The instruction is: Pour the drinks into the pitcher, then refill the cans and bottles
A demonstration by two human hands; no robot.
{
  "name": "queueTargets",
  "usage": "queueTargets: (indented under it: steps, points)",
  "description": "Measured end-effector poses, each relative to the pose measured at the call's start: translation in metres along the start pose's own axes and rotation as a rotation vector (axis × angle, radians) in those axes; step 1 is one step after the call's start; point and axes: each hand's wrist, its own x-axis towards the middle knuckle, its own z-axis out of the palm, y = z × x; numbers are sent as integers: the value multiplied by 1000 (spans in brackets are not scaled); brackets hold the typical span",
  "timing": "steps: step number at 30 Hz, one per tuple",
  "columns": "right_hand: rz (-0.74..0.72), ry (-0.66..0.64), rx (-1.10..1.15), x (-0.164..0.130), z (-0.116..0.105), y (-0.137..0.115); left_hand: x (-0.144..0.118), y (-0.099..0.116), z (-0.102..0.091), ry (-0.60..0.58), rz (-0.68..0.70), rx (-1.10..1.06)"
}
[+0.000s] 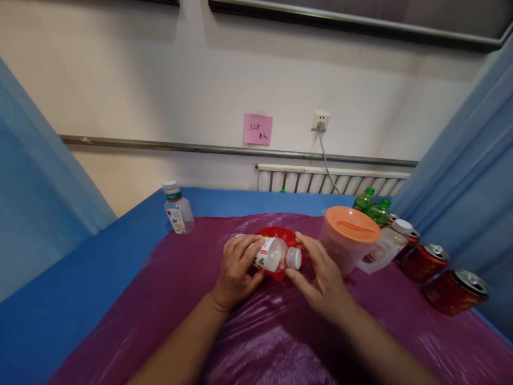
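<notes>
My left hand (237,268) grips a small clear bottle (271,254) with a white label, held on its side above a red bowl (280,236). The bottle's white cap (294,258) points right. My right hand (320,272) has its thumb and fingers at that cap, pinching it. Both hands are over a purple plastic sheet (200,310) spread on a blue table (100,256).
A second small bottle (178,207) stands upright at the back left. A clear pitcher with an orange lid (351,240) stands right of the bowl. Behind it are two green-capped bottles (372,206), and red cans (425,261) lie at the right by a blue curtain.
</notes>
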Motion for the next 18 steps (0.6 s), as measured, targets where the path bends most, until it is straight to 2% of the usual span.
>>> queueTargets:
  steps: [4, 6, 12, 14, 18]
  points:
    - [138, 12, 7, 0, 3, 1, 0, 0, -1, -15, 3, 10]
    - [126, 4, 32, -1, 4, 1, -1, -1, -2, -18, 1, 13]
    - [-43, 19, 61, -1, 3, -1, -1, -1, -4, 2, -20, 11]
    - [-36, 21, 67, 0, 3, -3, -1, 0, -4, 3, -16, 8]
    - [71, 4, 47, 3, 4, -7, -2, 2, -5, -3, -13, 12]
